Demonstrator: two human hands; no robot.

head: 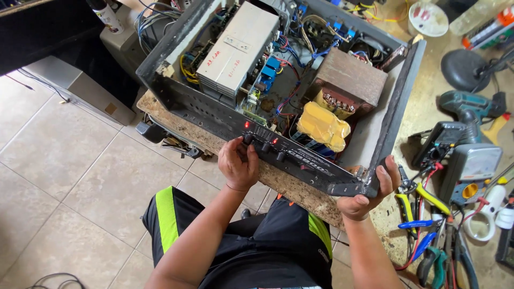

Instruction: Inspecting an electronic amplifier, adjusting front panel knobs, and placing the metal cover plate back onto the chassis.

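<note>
An opened black amplifier chassis (203, 104) lies on a worn wooden bench (300, 192), its lid off. Inside I see a grey metal heat sink block (238, 48), a brown transformer (350, 77), a yellow taped bundle (323, 126) and many blue and red wires. Two small red lights glow on the front panel. My left hand (238, 163) pinches a black knob (248, 139) on that front panel. My right hand (369, 187) grips the chassis's front right corner.
To the right lie a teal cordless drill (468, 107), two multimeters (474, 163), several pliers and screwdrivers (428, 246) and a white tape roll (479, 225). A grey box (80, 88) stands on the tiled floor at left. My knees sit below the bench edge.
</note>
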